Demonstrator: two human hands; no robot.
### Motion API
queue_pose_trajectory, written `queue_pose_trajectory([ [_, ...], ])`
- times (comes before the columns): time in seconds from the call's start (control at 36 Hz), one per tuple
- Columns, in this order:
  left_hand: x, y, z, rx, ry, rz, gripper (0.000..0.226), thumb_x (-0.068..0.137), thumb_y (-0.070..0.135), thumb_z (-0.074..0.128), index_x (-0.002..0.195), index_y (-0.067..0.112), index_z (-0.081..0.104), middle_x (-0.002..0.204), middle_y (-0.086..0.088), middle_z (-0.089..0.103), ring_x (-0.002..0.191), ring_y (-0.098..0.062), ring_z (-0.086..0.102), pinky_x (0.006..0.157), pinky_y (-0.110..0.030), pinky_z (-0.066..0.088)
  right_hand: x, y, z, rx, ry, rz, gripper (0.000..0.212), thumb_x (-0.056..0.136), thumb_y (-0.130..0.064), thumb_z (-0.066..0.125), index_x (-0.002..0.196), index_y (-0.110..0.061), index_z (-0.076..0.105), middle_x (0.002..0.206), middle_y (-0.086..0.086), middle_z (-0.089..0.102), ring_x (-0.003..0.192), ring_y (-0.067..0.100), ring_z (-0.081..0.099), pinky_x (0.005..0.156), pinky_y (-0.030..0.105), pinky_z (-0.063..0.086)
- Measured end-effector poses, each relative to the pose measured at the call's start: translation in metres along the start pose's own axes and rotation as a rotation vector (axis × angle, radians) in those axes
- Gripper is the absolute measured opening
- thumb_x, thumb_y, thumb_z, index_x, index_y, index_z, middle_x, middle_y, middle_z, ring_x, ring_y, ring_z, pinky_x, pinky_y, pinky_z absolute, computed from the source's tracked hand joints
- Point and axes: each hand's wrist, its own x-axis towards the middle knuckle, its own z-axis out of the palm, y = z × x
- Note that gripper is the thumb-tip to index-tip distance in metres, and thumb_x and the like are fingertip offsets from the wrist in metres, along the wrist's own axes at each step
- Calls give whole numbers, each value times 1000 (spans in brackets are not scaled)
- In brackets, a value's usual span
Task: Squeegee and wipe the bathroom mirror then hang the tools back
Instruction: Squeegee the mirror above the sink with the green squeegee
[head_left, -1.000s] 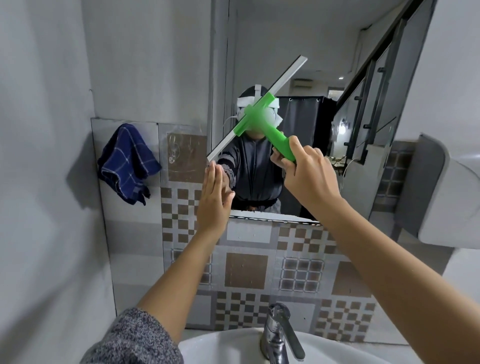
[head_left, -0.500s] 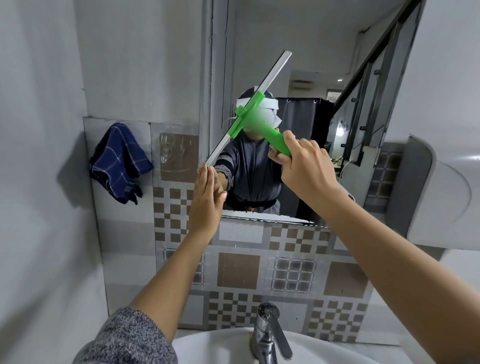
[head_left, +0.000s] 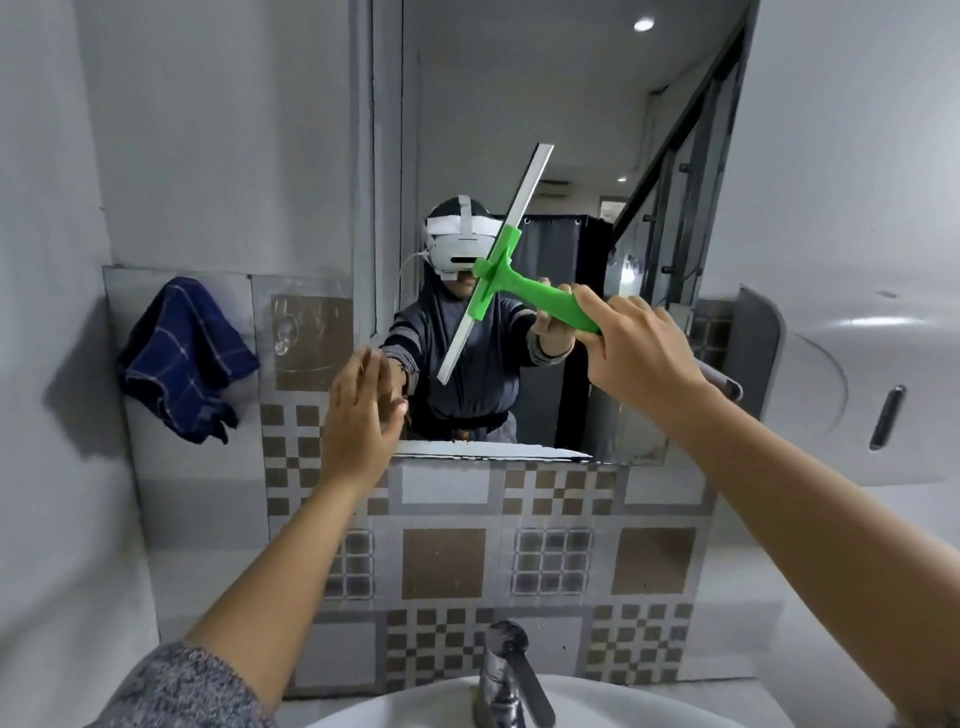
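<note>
The mirror (head_left: 582, 119) hangs on the wall ahead, above patterned tiles. My right hand (head_left: 641, 353) grips the green handle of a squeegee (head_left: 511, 283). Its long pale blade lies steeply tilted against the glass near the mirror's middle. My left hand (head_left: 363, 410) is flat with fingers together, pressed at the mirror's lower left corner. A dark blue checked cloth (head_left: 184, 358) hangs on the wall left of the mirror. A clear suction hook (head_left: 284, 332) sits bare on the tile between cloth and mirror.
A white basin (head_left: 597, 714) with a chrome tap (head_left: 506, 675) lies below at the bottom edge. A white dispenser (head_left: 852, 395) juts from the right wall close to my right forearm. A grey wall closes in on the left.
The squeegee has slid right across the glass and its blade has turned steeper. My right hand moved right with it. My left hand stays at the mirror's lower left corner.
</note>
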Motion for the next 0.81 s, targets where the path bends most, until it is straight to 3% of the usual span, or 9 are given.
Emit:
queue_pose_trajectory([
  [0.11,14,-1,-9,96,-24,-7,67,88,29,59,141,5,27,146,-18,28,128,-35,34,96,-50,43,-16,19,-2,6,-8,51,47,87,-17,54,132,-11,42,92,15,64,86,37,58,75,43,44],
  [0.31,64,8,-27,147,20,55,64,90,28,54,141,5,24,150,-13,23,134,-31,27,99,-49,42,-43,36,-4,55,8,123,47,84,-12,60,129,-9,47,91,17,66,79,37,59,66,42,46],
  [0.42,98,16,-36,170,42,113,65,92,31,50,143,5,20,151,-12,20,138,-26,21,109,-45,32,-56,46,1,70,13,207,43,85,-15,60,126,-10,49,86,16,66,74,34,57,63,42,47],
  [0.5,121,25,-41,164,70,136,64,92,27,51,142,2,21,151,-13,21,138,-27,21,111,-39,26,-68,50,7,113,19,304,44,86,-17,60,127,-10,50,86,16,65,72,34,57,61,44,49],
  [0.64,140,32,-43,120,75,158,62,90,21,54,140,-1,25,151,-14,22,137,-28,22,106,-40,34,-90,40,19,239,43,495,51,88,-21,59,136,-12,44,96,17,66,70,30,58,57,41,51],
  [0.81,136,29,-39,92,57,173,65,92,21,52,143,2,18,154,-11,15,140,-25,15,109,-36,26,-111,5,33,429,-2,724,49,92,-27,51,139,-20,39,92,16,64,68,24,56,57,33,42],
])
